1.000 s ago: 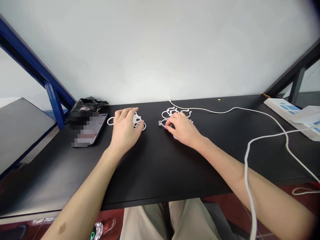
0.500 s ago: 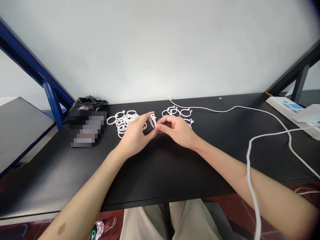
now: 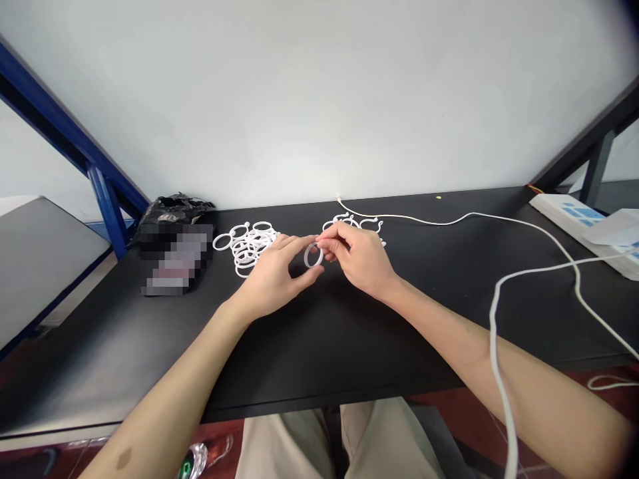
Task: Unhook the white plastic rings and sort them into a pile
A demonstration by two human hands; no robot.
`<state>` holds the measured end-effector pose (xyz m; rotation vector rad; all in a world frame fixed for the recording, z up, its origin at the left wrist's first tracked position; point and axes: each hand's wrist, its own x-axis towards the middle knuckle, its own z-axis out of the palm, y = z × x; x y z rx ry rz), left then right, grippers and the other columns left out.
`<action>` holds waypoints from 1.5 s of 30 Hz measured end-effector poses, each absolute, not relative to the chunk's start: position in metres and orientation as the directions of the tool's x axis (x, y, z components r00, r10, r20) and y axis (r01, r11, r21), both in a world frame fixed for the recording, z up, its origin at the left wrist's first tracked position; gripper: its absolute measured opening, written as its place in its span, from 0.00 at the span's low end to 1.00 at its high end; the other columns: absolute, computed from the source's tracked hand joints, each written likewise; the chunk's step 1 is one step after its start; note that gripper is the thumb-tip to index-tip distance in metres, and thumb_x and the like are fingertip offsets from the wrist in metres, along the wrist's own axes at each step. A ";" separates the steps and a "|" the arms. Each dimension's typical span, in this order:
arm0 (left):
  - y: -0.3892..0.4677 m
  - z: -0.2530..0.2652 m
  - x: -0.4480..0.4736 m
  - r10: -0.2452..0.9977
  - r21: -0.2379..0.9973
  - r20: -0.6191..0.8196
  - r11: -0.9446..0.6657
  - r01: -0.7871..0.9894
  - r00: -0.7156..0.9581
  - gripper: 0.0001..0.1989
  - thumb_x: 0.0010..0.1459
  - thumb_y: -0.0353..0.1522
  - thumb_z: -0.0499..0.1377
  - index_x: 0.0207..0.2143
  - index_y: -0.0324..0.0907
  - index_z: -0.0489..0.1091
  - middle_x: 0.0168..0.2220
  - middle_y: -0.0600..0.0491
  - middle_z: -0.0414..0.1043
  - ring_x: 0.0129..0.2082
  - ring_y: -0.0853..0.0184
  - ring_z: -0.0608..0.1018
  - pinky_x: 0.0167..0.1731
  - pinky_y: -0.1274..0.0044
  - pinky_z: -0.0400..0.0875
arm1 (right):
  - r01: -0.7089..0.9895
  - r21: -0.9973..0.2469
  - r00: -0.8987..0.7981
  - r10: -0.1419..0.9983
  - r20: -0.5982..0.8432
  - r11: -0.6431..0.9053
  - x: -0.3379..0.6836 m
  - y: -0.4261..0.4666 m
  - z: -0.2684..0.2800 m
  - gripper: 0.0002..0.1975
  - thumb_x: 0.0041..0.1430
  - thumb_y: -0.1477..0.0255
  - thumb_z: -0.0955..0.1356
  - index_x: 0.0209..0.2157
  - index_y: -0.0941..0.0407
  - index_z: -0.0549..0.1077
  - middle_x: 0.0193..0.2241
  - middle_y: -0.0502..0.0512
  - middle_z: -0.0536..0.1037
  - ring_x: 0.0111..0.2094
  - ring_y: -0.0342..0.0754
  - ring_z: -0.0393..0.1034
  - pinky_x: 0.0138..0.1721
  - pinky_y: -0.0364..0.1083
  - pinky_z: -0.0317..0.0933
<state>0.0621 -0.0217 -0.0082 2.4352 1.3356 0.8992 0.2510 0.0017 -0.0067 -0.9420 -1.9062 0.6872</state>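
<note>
Beige trousers (image 3: 279, 444), one pair, at six o'clock, beneath the near edge of the black tabletop (image 3: 309, 366). White ring (image 3: 306, 257), one, held between both hands at the dial's centre. Left hand (image 3: 270, 278), at eight: thumb and forefinger pinching the ring at bottom and top. Right hand (image 3: 360, 259), at three: fingertips pinching its upper right rim. Heaped white rings (image 3: 245, 251), at nine, beyond the left hand. Gapped white rings (image 3: 373, 221), at two, partly hidden behind the right hand. Grey-white wall (image 3: 319, 100), at twelve.
</note>
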 end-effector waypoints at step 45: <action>-0.025 0.003 0.070 0.891 0.728 0.181 -0.405 0.552 0.415 0.17 0.65 0.45 0.53 0.41 0.45 0.74 0.38 0.55 0.78 0.37 0.64 0.76 0.40 0.73 0.69 | 0.376 -0.855 -0.320 0.916 0.242 0.357 0.257 -0.005 0.000 0.08 0.61 0.65 0.66 0.32 0.55 0.69 0.26 0.49 0.77 0.25 0.42 0.72 0.28 0.42 0.67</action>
